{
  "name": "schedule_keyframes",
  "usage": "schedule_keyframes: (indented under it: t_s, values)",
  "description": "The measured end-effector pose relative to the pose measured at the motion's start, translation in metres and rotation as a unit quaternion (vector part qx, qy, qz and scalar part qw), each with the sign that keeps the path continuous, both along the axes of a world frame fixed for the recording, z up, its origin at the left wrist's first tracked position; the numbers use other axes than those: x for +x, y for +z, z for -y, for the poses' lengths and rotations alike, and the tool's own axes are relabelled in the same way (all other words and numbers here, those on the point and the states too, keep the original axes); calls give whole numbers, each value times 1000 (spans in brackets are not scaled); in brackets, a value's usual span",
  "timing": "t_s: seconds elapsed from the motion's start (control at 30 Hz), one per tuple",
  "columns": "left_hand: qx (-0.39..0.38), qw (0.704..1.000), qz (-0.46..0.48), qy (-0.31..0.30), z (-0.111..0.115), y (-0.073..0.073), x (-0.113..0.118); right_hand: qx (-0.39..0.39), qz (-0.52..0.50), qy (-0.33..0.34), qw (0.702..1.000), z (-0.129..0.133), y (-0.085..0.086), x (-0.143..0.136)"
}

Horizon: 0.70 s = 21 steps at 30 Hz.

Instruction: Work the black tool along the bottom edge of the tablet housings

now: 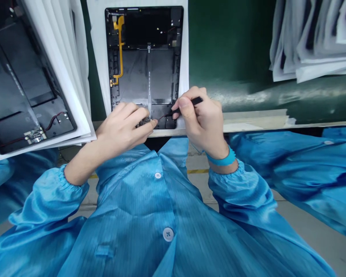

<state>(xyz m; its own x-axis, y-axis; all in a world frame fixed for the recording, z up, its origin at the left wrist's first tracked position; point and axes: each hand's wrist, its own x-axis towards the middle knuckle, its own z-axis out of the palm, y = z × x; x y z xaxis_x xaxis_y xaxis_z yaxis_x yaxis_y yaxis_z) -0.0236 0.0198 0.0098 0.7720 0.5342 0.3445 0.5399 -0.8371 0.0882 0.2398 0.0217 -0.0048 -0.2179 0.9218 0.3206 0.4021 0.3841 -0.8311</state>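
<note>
A black tablet back housing (132, 88) lies on a white sheet in front of me, with an orange flex cable (120, 50) along its left side and a thin grey ribbon cable (149, 82) down the middle. My left hand (123, 125) bends over the housing's lower edge, fingers closed on a small circuit board (144, 122) that they partly cover. Between thumb and fingers, my right hand (200, 115) grips black tweezers (196, 101). Their tip points left at a thin wire beside the board; whether it pinches the wire is too small to tell.
At the left, a second tablet housing (20, 77) rests on a stack of white sheets (77, 69). More layered white sheets (314, 50) lie at the far right of the green table mat (230, 50). People in blue smocks (300, 161) sit on both sides.
</note>
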Motion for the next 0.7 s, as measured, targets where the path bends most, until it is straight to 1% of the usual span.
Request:
schedule_keyframes:
  t_s: [0.17,0.3,0.4,0.57,0.63,0.7]
  values:
    - [-41,999,-5,0,-2,0,-1,11,3,34,999,0,3,-1]
    - [-43,999,-10,1,-4,0,-1,9,15,48,999,-1,3,-3]
    - [-32,999,-24,-2,-6,1,-1,12,18,33,999,-2,1,-4]
    - [12,999,-41,-33,-10,7,1,3,11,-4,1000,-1,0,-4]
    - [9,998,-50,-35,-11,9,3,-3,8,-12,1000,0,0,-3]
    - [-12,997,-65,-29,-11,11,4,-7,3,-19,1000,1,-1,-1]
